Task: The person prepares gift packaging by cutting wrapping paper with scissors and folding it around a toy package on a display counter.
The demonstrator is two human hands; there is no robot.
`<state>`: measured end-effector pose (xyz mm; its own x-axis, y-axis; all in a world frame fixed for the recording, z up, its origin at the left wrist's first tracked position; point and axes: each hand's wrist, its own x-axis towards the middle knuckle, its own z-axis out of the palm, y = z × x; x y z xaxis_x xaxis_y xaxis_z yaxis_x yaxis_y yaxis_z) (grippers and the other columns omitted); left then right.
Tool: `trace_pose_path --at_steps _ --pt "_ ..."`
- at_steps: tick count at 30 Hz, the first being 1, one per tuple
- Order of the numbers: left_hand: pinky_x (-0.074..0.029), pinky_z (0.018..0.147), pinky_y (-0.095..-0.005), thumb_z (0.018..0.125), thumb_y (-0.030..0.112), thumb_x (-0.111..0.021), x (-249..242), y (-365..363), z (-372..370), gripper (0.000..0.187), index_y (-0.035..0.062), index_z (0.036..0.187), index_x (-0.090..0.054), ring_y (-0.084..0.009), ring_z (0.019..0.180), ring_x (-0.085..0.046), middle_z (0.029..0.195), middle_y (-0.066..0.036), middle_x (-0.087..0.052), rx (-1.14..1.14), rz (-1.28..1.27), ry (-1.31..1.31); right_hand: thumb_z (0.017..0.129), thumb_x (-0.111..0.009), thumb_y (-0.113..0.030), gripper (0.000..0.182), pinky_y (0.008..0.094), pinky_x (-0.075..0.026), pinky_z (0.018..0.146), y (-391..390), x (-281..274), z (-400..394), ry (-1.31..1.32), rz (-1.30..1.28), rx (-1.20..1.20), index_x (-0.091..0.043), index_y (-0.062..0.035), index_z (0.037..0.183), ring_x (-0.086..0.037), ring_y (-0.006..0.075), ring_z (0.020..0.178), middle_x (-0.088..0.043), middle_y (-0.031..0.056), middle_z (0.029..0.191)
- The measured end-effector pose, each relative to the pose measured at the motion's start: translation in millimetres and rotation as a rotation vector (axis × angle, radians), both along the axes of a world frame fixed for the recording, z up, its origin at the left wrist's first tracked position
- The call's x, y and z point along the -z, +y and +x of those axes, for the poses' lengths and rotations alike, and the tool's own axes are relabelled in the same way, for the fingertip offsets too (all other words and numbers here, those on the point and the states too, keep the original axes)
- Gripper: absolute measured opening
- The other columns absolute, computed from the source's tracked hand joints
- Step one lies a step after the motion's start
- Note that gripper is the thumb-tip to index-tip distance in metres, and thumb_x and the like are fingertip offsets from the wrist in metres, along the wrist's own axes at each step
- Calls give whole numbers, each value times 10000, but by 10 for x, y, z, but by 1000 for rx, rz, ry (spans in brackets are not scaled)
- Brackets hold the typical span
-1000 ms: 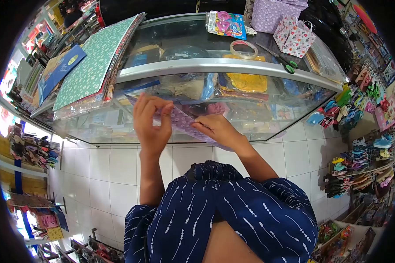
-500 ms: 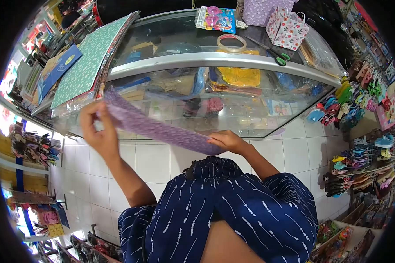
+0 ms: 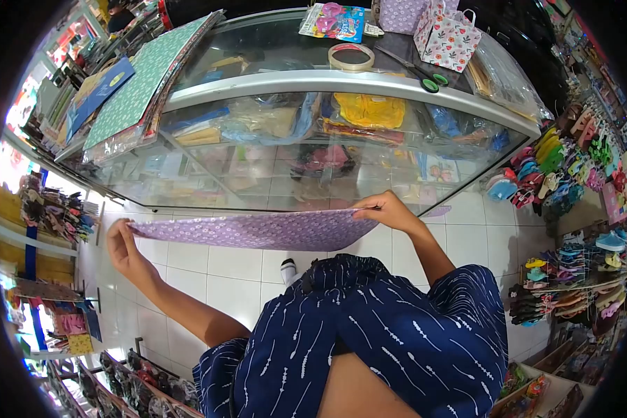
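A purple sheet of wrapping paper (image 3: 258, 231) with a small white flower pattern is stretched between my two hands, in front of the glass counter. At its left end, the fingers of my left hand (image 3: 124, 249) pinch the corner. My right hand (image 3: 389, 210) grips the upper edge near the other end, thumb and fingers closed on it. The sheet hangs at a steep angle to my view, so most of its face is foreshortened.
On the glass counter (image 3: 272, 89) are a tape roll (image 3: 351, 57), green-handled scissors (image 3: 430, 80), a floral gift bag (image 3: 447, 43) and a toy pack (image 3: 333, 22). Patterned paper sheets (image 3: 146, 80) lie at the left. Racks of sandals (image 3: 571, 150) stand at the right.
My left hand has moved down and outward to the left, and my right hand slightly up and right. The sheet, slanted and blurred before, now stretches nearly level.
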<state>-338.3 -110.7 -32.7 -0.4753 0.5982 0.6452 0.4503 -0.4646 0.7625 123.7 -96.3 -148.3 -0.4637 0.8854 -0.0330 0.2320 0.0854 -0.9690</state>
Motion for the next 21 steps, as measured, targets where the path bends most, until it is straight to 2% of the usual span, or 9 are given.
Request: trace_pose_path --at_steps 5,6,9,12,14,16,17,19,21 --pt "-394 805 -233 913 156 -574 298 -263 -85 154 10 952 -601 -104 866 -519 936 -37 -593 -44 -71 -72 851 -619 -128 198 257 -486 734 -64 -372 178 -119 111 -120 -670 -22 1011 -657 147 817 -700 82 869" --pt "-384 881 -259 920 152 -563 345 -297 -121 171 -5 973 -603 -121 951 -514 989 -60 -588 -32 -112 -92 852 -615 -124 193 261 -489 728 -81 -424 206 -160 137 -133 -671 -26 1008 -663 158 815 -700 87 865" --pt "-398 846 -266 897 111 -578 496 -324 -165 162 8 1020 -600 -138 908 -535 991 -57 -606 -91 -187 -121 847 -611 -126 184 270 -493 701 -115 -573 233 -206 184 -167 -671 -23 988 -670 187 788 -697 98 851" --pt "-386 906 -321 862 64 -586 253 -344 388 232 6 1086 -581 -208 994 -542 1076 -98 -600 -544 -16 552 832 -619 -151 164 314 -494 653 -157 -749 151 -272 238 -207 -680 -41 938 -657 241 718 -685 110 802" --pt "-355 986 -367 824 17 -604 89 -353 1105 342 15 1162 -551 -258 1104 -519 1160 -125 -576 -108 -71 575 807 -619 -172 157 354 -489 631 -173 -922 25 -415 311 -259 -687 -67 902 -636 279 683 -667 119 759" --pt "-258 1066 -434 783 125 -689 150 -396 1876 412 110 1177 -570 -240 1122 -519 1175 -75 -580 448 -288 587 776 -616 -188 147 389 -483 610 -181 -1003 -96 -545 393 -313 -693 -92 857 -617 309 655 -648 127 717" --pt "-212 1093 -459 742 198 -735 146 -361 2152 367 121 1085 -630 -218 1055 -565 1087 -62 -629 654 -319 723 758 -614 -193 141 404 -479 600 -179 -1019 -148 -600 443 -333 -695 -103 831 -609 320 645 -638 131 698" --pt "-191 1097 -475 755 258 -713 485 -245 2358 227 98 912 -674 -216 830 -627 861 -44 -673 877 -359 816 728 -609 -197 133 422 -478 587 -180 -1090 -242 -711 494 -386 -696 -115 786 -602 334 634 -626 134 669" --pt "-219 1090 -473 767 236 -701 614 -181 2385 161 91 833 -680 -211 746 -627 769 -32 -668 974 -337 737 702 -605 -194 128 429 -482 582 -179 -1232 -290 -828 494 -454 -694 -116 749 -605 340 633 -621 134 652"
